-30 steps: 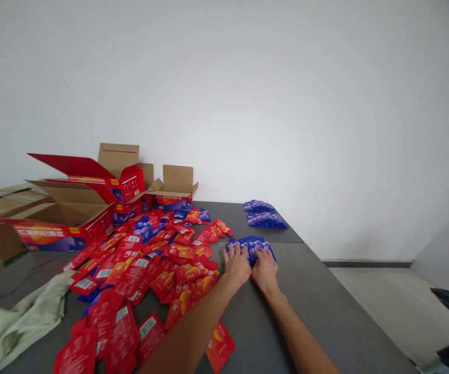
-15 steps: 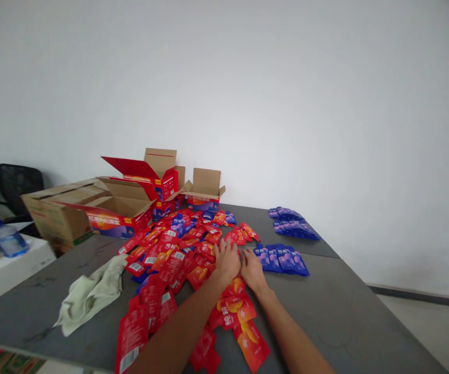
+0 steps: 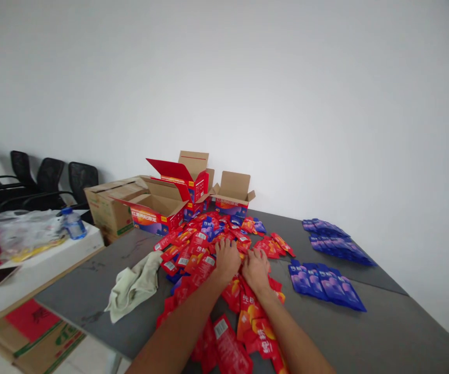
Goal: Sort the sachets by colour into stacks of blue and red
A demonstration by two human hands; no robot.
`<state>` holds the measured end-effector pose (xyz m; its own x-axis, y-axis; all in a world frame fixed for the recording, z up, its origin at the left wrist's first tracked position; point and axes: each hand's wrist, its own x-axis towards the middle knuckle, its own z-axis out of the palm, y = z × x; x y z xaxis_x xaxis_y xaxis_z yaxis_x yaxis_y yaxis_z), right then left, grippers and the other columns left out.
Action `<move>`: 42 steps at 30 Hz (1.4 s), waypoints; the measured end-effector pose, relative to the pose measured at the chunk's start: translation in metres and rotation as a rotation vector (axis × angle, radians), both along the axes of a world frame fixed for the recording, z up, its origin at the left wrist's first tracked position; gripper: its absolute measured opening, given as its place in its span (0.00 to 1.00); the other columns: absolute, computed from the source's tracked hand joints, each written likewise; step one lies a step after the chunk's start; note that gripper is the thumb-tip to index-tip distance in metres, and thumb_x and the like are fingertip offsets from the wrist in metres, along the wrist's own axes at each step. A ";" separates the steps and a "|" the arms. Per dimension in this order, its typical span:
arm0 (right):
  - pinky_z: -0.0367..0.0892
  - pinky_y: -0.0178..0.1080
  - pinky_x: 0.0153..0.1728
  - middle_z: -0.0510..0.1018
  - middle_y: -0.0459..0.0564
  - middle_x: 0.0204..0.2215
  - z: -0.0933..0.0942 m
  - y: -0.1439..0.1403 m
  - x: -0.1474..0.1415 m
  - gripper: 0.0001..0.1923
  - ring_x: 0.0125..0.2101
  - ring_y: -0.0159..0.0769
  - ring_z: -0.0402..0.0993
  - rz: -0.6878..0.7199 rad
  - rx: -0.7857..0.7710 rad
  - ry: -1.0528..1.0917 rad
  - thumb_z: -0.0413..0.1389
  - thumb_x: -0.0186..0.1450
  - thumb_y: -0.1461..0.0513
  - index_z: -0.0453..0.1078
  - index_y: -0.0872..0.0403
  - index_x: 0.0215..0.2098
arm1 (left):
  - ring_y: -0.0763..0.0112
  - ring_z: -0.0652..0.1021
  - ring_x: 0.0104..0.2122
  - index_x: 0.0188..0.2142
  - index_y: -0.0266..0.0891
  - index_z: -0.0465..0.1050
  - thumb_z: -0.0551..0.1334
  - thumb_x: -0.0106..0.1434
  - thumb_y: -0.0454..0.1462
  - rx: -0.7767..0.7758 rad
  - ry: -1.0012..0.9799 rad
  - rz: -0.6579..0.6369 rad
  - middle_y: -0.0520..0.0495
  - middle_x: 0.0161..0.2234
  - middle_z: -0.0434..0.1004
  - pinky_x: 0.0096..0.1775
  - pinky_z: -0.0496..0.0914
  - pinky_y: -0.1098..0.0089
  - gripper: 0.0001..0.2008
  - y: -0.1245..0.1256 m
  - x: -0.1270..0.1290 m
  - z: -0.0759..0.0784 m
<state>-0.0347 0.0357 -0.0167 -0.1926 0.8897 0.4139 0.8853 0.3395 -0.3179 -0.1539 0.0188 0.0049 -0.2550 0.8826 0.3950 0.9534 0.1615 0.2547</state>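
Observation:
My left hand (image 3: pixel 226 258) and my right hand (image 3: pixel 256 268) rest side by side, palms down, on a loose heap of red sachets (image 3: pixel 193 257) spread over the grey table (image 3: pixel 384 332). Fingers of both hands lie apart on the packets; I cannot see either hand gripping one. A few blue sachets are mixed into the heap's far part. To the right of my right hand lies a neat row of blue sachets (image 3: pixel 326 285), clear of the hand. Two more rows of blue sachets (image 3: pixel 335 240) lie farther back on the right.
Opened red cardboard boxes (image 3: pixel 158 208) and a brown carton (image 3: pixel 109 205) stand at the table's far left. A pale green cloth (image 3: pixel 133 285) lies left of the heap. A side table (image 3: pixel 33 259) with a water bottle (image 3: pixel 72 223) stands left; black chairs behind it.
Both hands left the row of blue sachets and moved left onto the red heap. My view swung left, bringing the side table and chairs into sight.

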 end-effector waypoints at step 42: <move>0.61 0.44 0.57 0.73 0.61 0.57 0.047 0.015 -0.015 0.26 0.54 0.47 0.69 0.154 -0.056 0.364 0.49 0.68 0.62 0.63 0.60 0.63 | 0.67 0.73 0.44 0.37 0.41 0.72 0.52 0.66 0.29 0.290 -0.183 -0.131 0.46 0.41 0.74 0.53 0.62 0.64 0.11 0.022 0.000 0.084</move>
<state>-0.0497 0.0509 0.0300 -0.1756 0.8849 0.4314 0.6513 0.4331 -0.6231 -0.1537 0.0405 0.0893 -0.2373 0.7702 0.5920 0.8954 -0.0629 0.4407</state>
